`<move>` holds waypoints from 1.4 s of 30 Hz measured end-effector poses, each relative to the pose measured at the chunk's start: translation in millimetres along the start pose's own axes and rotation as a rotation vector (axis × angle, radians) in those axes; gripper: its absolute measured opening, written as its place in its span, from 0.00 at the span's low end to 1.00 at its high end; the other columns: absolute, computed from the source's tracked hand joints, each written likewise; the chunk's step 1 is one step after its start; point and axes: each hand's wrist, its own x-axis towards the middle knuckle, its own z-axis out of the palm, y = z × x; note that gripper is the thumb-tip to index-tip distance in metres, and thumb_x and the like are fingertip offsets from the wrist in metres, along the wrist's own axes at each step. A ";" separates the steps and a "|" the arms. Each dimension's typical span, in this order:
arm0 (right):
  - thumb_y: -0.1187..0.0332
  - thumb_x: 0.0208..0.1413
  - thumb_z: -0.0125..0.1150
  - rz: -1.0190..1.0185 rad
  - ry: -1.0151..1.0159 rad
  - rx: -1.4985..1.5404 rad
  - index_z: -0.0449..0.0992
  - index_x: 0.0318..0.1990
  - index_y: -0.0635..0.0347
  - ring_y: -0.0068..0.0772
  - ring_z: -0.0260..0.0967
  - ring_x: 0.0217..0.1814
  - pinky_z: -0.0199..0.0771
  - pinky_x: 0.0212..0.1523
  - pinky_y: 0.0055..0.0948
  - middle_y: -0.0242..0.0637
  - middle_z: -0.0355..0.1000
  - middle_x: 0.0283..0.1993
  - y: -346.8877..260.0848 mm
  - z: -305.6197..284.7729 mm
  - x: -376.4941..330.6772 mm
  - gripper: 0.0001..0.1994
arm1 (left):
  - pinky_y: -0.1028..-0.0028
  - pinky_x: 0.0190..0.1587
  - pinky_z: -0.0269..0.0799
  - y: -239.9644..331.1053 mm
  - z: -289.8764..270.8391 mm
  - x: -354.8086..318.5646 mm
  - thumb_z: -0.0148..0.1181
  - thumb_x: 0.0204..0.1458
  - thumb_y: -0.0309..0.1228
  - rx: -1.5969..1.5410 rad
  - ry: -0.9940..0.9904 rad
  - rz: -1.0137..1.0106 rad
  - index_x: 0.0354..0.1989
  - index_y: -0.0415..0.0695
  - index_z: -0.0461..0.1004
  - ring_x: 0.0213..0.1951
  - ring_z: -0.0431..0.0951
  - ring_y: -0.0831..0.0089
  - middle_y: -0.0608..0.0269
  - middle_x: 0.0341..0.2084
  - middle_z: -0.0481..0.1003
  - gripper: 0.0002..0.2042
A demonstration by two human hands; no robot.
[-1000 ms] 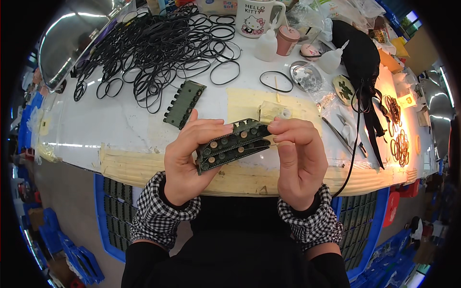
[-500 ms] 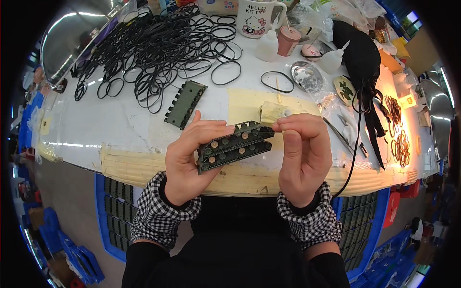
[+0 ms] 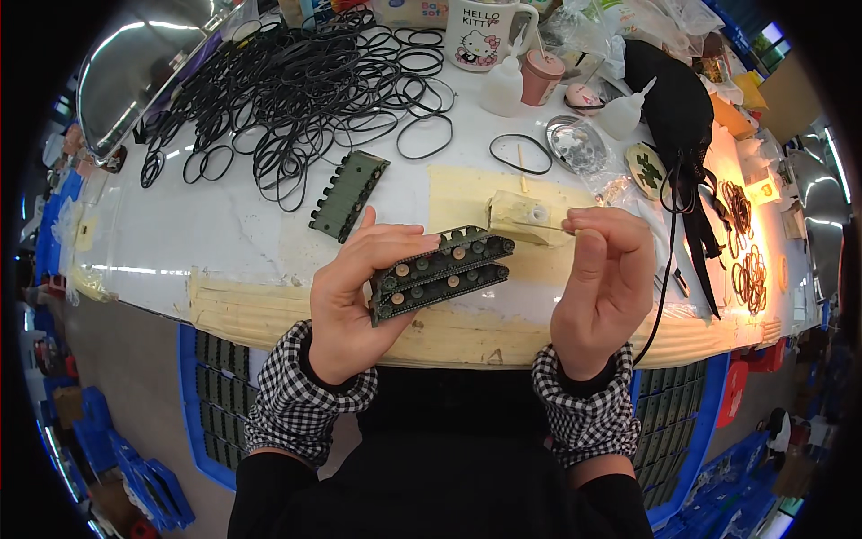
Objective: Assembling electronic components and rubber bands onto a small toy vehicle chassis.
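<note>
Left hand (image 3: 359, 296) grasps the dark green toothed plastic strip (image 3: 440, 274); right hand (image 3: 603, 274) pinches a thin stick (image 3: 539, 225), which may slip off.

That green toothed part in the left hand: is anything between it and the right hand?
Nothing visible. The left hand holds the green part over the table edge; the right hand, pinching a thin stick, is apart from it across open space.

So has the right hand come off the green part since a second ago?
Yes. The right hand has let go of the green part and drawn right, its fingertips now pinching a thin stick level with the clear block on the table.
</note>
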 end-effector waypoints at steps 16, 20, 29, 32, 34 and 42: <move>0.79 0.54 0.62 -0.023 -0.137 0.082 0.75 0.36 0.64 0.36 0.70 0.40 0.69 0.43 0.30 0.40 0.74 0.36 -22.3 0.3 5.6 0.03 | 0.42 0.69 0.43 -0.1 -0.9 0.5 0.63 0.40 0.19 -0.066 -0.055 -0.028 0.47 0.46 0.78 0.55 0.75 0.62 0.65 0.45 0.80 0.22; 0.77 0.56 0.62 0.112 -0.247 0.314 0.75 0.36 0.65 0.34 0.69 0.39 0.70 0.41 0.28 0.39 0.73 0.36 -24.0 19.6 0.8 0.03 | 0.45 0.70 0.42 0.9 -3.3 0.5 0.65 0.44 0.20 -0.053 -0.087 -0.030 0.48 0.44 0.76 0.57 0.73 0.62 0.63 0.47 0.79 0.19; 0.76 0.56 0.63 0.068 -0.277 0.282 0.75 0.36 0.65 0.32 0.68 0.36 0.69 0.38 0.26 0.37 0.73 0.35 -21.2 28.4 -0.1 0.03 | 0.41 0.68 0.46 2.8 -0.7 1.1 0.66 0.41 0.21 -0.046 -0.039 -0.013 0.46 0.46 0.78 0.54 0.76 0.62 0.66 0.45 0.80 0.20; 0.76 0.56 0.63 0.109 -0.254 0.297 0.75 0.35 0.64 0.33 0.68 0.36 0.69 0.38 0.27 0.38 0.73 0.35 -22.8 27.9 -0.9 0.03 | 0.42 0.68 0.46 2.8 0.2 2.4 0.66 0.41 0.21 -0.047 -0.040 -0.006 0.46 0.46 0.78 0.54 0.76 0.62 0.65 0.45 0.80 0.20; 0.76 0.56 0.63 0.157 -0.236 0.334 0.75 0.35 0.64 0.34 0.68 0.37 0.69 0.39 0.28 0.38 0.73 0.36 -24.9 26.6 -1.8 0.03 | 0.42 0.68 0.46 2.9 -0.1 2.2 0.66 0.41 0.21 -0.048 -0.038 -0.010 0.46 0.46 0.78 0.54 0.76 0.61 0.65 0.45 0.80 0.20; 0.74 0.52 0.67 -0.011 -0.312 0.229 0.77 0.34 0.60 0.36 0.67 0.40 0.68 0.40 0.30 0.37 0.74 0.38 -23.6 22.4 -4.0 0.04 | 0.43 0.69 0.47 1.5 -0.4 0.8 0.66 0.41 0.21 -0.065 -0.030 -0.033 0.46 0.47 0.78 0.55 0.76 0.63 0.66 0.45 0.80 0.20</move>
